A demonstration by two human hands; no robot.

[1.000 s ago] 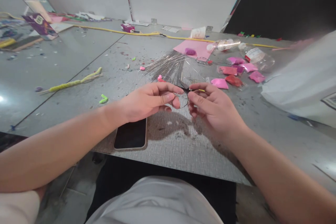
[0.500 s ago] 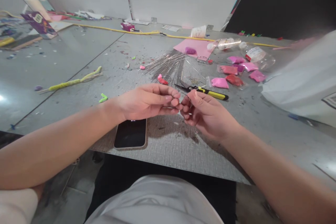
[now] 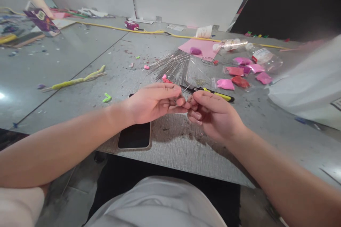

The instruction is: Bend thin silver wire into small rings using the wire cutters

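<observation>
My left hand (image 3: 158, 102) and my right hand (image 3: 214, 111) meet fingertip to fingertip above the table's near part. Both are closed in a pinch, thumb against fingers. Whatever they hold is too small or too hidden to name; a thin pale line shows near the fingertips. Just beyond lie scissors with black and yellow handles (image 3: 220, 94), blades partly behind my fingers. A pink and red clay piece (image 3: 165, 78) sits past my left hand, beside a spread bundle of thin metal wires (image 3: 174, 64). Under my left wrist rests a phone (image 3: 134, 136), its screen dark.
Bags of pink and red clay (image 3: 226, 84) lie at the right, near plastic bottles (image 3: 262, 56) and a large white bag (image 3: 306, 81). A pink sheet (image 3: 183, 45) bears a purple lump. Yellow-green twisted strands (image 3: 77, 81) lie left; a yellow cable (image 3: 112, 27) crosses the back.
My left hand has turned slightly and its thumb has shifted toward the right hand. The right fingers have curled a little differently. The whole view has drifted slightly.
</observation>
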